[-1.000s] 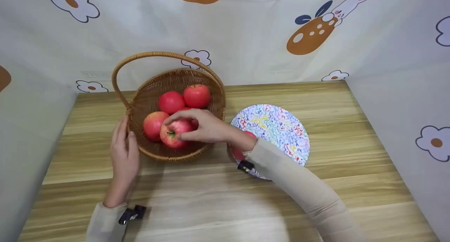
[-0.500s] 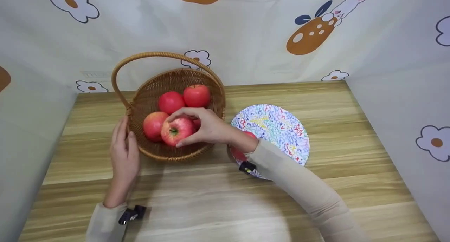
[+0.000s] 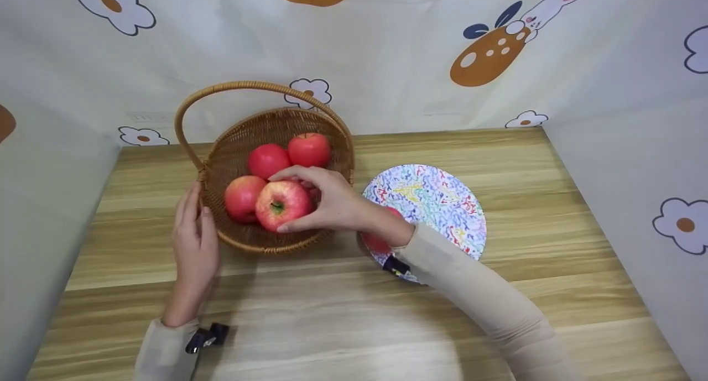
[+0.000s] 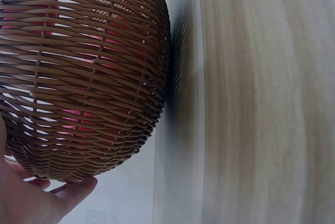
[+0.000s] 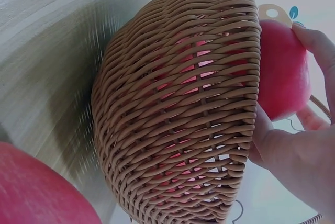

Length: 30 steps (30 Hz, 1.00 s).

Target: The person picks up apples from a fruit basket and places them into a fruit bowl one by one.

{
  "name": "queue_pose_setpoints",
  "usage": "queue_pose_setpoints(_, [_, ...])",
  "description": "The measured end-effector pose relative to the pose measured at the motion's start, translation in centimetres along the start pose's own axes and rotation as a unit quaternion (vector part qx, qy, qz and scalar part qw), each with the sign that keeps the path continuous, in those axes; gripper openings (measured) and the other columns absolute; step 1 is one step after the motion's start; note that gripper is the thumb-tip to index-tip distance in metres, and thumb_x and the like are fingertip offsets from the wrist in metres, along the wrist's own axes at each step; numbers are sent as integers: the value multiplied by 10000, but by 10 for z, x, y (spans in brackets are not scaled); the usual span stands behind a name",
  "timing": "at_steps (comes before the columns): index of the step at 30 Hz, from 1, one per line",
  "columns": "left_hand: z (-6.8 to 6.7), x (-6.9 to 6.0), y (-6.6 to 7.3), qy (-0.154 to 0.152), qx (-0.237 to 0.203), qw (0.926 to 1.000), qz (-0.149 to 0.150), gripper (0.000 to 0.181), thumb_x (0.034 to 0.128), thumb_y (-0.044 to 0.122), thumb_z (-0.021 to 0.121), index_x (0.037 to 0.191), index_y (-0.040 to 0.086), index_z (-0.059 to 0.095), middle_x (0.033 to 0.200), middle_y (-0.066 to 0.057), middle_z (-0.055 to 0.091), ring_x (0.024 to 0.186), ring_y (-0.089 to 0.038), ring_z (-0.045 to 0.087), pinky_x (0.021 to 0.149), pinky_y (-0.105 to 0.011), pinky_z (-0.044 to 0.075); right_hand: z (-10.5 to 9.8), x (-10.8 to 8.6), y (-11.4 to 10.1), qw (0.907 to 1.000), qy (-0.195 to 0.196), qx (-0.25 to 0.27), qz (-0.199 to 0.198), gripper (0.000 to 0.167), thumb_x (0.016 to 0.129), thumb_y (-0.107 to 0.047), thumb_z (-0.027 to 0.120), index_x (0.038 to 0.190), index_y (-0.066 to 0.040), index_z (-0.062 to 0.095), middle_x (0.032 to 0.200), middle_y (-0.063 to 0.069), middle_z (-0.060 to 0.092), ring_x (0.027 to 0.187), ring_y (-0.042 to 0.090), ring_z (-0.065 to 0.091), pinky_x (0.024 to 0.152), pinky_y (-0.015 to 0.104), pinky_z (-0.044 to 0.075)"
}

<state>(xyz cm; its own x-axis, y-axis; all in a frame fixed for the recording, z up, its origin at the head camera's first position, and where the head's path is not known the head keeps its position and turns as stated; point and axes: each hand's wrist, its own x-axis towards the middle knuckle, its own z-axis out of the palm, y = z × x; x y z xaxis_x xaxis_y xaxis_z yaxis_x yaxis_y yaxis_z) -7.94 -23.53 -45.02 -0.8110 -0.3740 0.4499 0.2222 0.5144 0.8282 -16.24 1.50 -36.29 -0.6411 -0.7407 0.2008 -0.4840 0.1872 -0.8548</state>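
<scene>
A wicker basket (image 3: pixel 279 250) with a tall hoop handle holds several red apples. My right hand (image 3: pixel 340 204) grips one apple (image 3: pixel 284 207) between thumb and fingers over the basket's near half. In the right wrist view this apple (image 5: pixel 284 69) sits above the basket rim. Other apples, one at the left (image 3: pixel 241 197) and two farther back, lie inside; whether more lie beneath my right hand is hard to tell. My left hand (image 3: pixel 194 243) rests against the basket's left side with extended fingers. From the left wrist view, its fingers (image 4: pixel 76 192) touch the woven wall (image 4: pixel 84 93).
Right of the basket lies a round plate (image 3: pixel 442 196) with a colorful squiggle pattern. Partly hidden under my right wrist, a red apple (image 3: pixel 375 244) sits at its left edge. A patterned cloth wall (image 3: pixel 398 93) closes off the table's (image 3: pixel 332 314) back.
My right hand has moved slightly right with its apple, which has lifted a little and tilted so its stem faces the head camera more. My left hand has stayed at the basket.
</scene>
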Motion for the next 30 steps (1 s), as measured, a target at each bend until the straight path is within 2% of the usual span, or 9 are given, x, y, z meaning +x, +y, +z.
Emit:
queue_pose_setpoints(9, [0, 0, 1, -10, -56, 10000, 21, 468, 1066, 3, 447, 1520, -106, 475, 1574, -324, 443, 1508, -437, 373, 1274, -330, 266, -2, -6, -2, 9996, 283, -64, -10, 702, 766, -208, 967, 1376, -71, 647, 1326, 54, 695, 1193, 146, 661, 1037, 266, 539])
queue_pose_setpoints(17, [0, 0, 1, -42, -96, 9999, -53, 472, 1070, 8, 443, 1530, -93, 471, 1594, -302, 432, 1530, -425, 346, 1280, -351, 257, -3, -12, -1, 9979, 582, -209, -204, 705, 747, -224, 979, 1359, -73, 665, 1336, 56, 700, 1233, 127, 634, 1065, 263, 515])
queue_pose_setpoints(30, [-1, -1, 2, -63, -66, 9998, -171, 478, 1077, 30, 449, 1541, -83, 463, 1613, -299, 408, 1556, -425, 296, 1296, -396, 218, -6, -20, -6, 9982, 586, 73, -130, 698, 755, -183, 970, 1363, -62, 650, 1297, 74, 696, 1118, 117, 690, 954, 265, 592])
